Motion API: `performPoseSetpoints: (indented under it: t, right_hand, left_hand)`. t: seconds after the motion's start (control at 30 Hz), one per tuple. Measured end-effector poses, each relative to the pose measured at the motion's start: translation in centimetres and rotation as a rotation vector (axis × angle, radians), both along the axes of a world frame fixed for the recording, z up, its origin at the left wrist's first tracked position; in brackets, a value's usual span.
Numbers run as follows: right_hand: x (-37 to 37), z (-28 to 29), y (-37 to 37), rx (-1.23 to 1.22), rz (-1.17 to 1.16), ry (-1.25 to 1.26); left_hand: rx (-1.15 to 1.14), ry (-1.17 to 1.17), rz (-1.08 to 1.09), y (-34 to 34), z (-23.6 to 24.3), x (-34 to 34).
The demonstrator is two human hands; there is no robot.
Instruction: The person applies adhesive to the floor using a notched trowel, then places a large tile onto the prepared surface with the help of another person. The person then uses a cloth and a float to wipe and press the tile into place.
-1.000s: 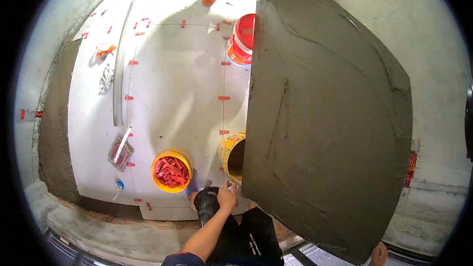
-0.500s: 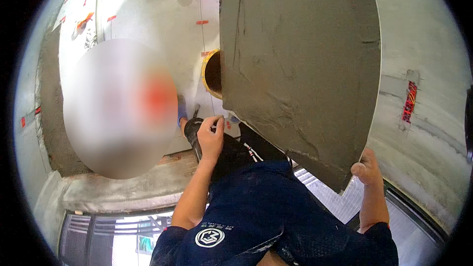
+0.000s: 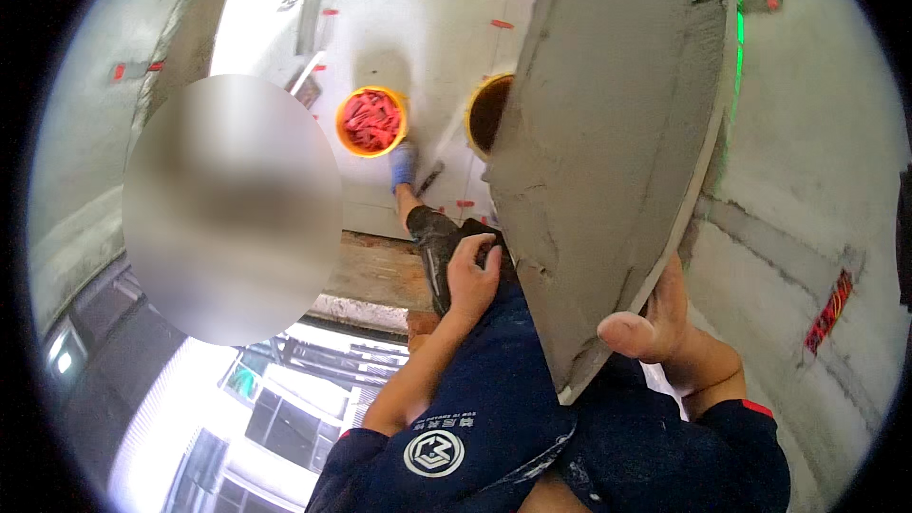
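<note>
Right hand [image 3: 657,328] is holding the large mortar-coated tile [image 3: 608,133] by its right edge, thumb lying over the near corner. Left hand [image 3: 475,271] is hanging loosely curled just beside the tile's left edge, seemingly holding nothing. The tile is slanting in front of the navy shirt [image 3: 503,361], partly hiding a yellow-rimmed bucket [image 3: 470,128]; corner-to-shirt contact: cannot tell. Judgement: good handling is calling for a two-handed grip, fingers bearing on bare edges, thumbs sparing the mortar, lower corner clearing clothing.
</note>
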State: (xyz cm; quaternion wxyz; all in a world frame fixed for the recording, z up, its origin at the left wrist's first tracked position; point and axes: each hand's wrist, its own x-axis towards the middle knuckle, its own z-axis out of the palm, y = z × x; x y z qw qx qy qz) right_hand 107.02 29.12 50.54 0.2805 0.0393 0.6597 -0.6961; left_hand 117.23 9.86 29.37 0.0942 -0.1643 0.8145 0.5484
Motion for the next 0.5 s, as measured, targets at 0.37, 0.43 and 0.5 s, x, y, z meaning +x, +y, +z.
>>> performPoseSetpoints:
  t: [0.37,0.43,0.5]
  right_hand:
    - [-2.4,-3.4,-5.2,0.101,-0.108,0.833]
    - [-1.9,-3.7,-6.1,-0.004,-0.179,0.764]
    - [-1.8,-4.1,-6.1,-0.004,-0.182,0.755]
  left_hand:
    - [0.006,0.161,0.273,1.6,-0.3,1.9]
    - [-0.015,0.166,0.281,1.6,0.0,1.9]
    - [-0.042,0.145,0.270,1.7,0.3,2.1]
